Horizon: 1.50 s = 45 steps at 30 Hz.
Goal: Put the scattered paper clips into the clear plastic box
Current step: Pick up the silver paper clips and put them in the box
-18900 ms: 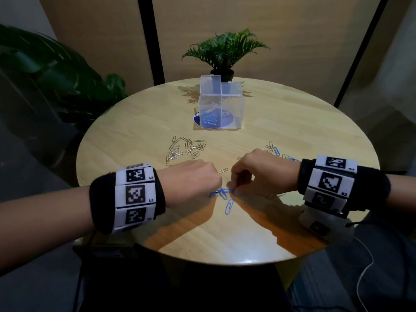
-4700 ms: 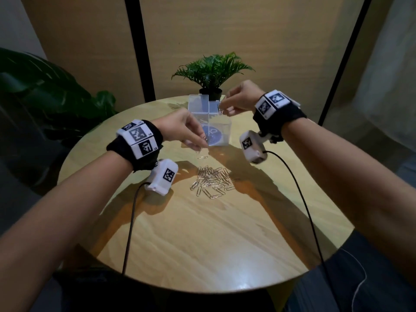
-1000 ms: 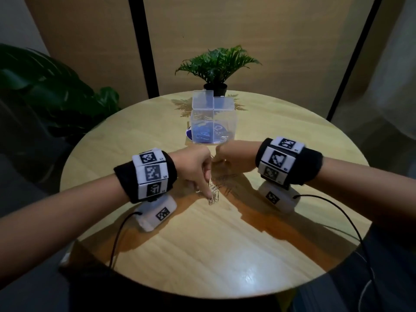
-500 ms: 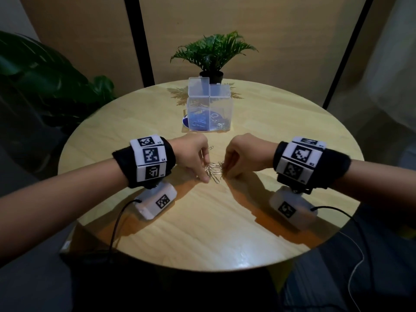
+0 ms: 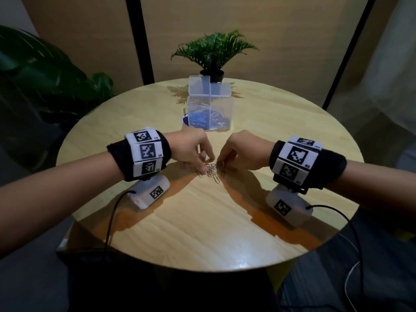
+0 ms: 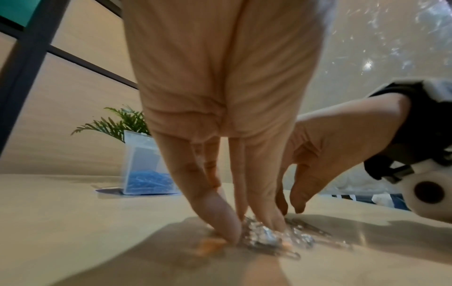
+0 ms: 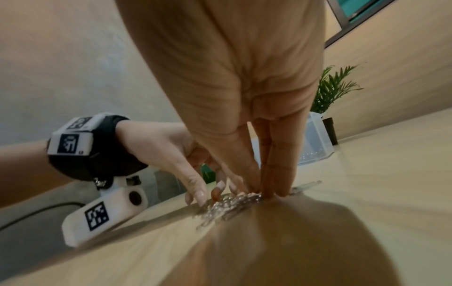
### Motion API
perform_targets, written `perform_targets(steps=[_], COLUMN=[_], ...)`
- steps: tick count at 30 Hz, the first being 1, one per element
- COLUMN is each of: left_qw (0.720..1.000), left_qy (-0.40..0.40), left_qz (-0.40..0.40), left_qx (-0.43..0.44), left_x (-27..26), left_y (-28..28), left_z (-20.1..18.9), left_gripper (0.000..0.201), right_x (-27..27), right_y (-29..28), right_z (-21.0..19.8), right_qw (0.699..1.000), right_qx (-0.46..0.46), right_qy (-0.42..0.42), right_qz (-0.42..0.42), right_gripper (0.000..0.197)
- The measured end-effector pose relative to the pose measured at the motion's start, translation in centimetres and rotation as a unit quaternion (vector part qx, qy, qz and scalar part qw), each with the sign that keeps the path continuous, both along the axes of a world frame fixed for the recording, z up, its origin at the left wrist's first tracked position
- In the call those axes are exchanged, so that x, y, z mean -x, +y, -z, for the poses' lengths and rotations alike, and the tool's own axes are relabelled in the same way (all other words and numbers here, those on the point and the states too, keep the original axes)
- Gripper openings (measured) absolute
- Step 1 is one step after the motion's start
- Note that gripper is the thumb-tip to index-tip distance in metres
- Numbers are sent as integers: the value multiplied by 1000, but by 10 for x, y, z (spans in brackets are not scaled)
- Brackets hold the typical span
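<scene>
Step in hand: the loose silver paper clips [image 5: 211,172] are being raked into one small heap on the round table [image 5: 202,226], judging by the two hands set at either side of it.
Left hand [image 5: 191,149]: fingers and thumb are pointed down, with the tips set on the heap's left edge; whether any clip is pinched cannot be told.
Right hand [image 5: 244,152]: fingers are held nearly straight, tips pressed at the heap's right edge; nothing is gripped.
Clear plastic box [image 5: 210,113]: stood with lids raised just beyond the hands; blue and silver clips are already inside.
Next move: a firm pinch on the heap is called for, then a lift to the box's open top.
</scene>
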<state>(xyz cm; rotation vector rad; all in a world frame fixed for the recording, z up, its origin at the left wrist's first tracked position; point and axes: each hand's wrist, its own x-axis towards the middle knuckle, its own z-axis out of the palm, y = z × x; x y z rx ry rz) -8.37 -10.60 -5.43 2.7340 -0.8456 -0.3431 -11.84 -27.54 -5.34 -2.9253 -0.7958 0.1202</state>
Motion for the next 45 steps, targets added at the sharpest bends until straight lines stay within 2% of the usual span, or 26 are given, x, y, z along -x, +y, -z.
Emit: perform_targets(steps=[2, 4, 7, 13, 16, 19, 23, 26, 28, 31, 35, 39, 41, 43, 45], left_qw=[1000, 1000, 1000, 997, 996, 998, 995, 995, 998, 998, 988, 973, 951, 919, 898], left_qy=[-7, -6, -14, 9, 19, -28, -95, -93, -55, 39, 71, 27, -8, -34, -50], left_qz=[-2, -17, -12, -23, -21, -9, 7, 20, 25, 18, -5, -53, -92, -136, -174], left_qx=[7, -9, -17, 69, 83, 56, -3, -15, -3, 55, 138, 224, 296, 367, 401], left_x=[3, 5, 12, 14, 15, 16, 17, 16, 13, 7, -3, -20, -33, -48, -63], left_y=[9, 18, 19, 2, -1, -4, -7, -5, -3, 0, 7, 12, 7, -5, -19], left_z=[-4, -4, 1, 12, 13, 14, 16, 14, 12, 6, -12, -34, -44, -52, -53], left_gripper=[51, 62, 58, 23, 11, 6, 10, 10, 9, 6, 9, 10, 12, 15, 12], right_x=[1, 2, 3, -5, -8, -12, -21, -24, -25, -31, -42, -73, -96, -120, -139], right_y=[-4, -8, -5, 9, 8, 8, 6, 2, -1, -7, -20, -28, -25, -17, -10], right_z=[-3, -3, 3, 10, 11, 11, 12, 10, 9, 4, -26, -64, -73, -73, -69], right_qw=[1000, 999, 998, 995, 994, 995, 995, 994, 991, 986, 969, 953, 942, 935, 940], right_qx=[-7, -8, -17, -77, -93, -93, -91, -92, -99, -121, -193, -278, -304, -300, -250], right_qy=[3, 20, 41, 38, 29, 20, 45, 63, 87, 116, 150, 81, 29, -1, -16], right_qz=[11, 36, 49, 43, 40, 31, 21, 6, -7, -4, 24, 91, 143, 190, 230], right_gripper=[28, 42, 55, 38, 31, 25, 24, 21, 18, 17, 14, 19, 22, 22, 22])
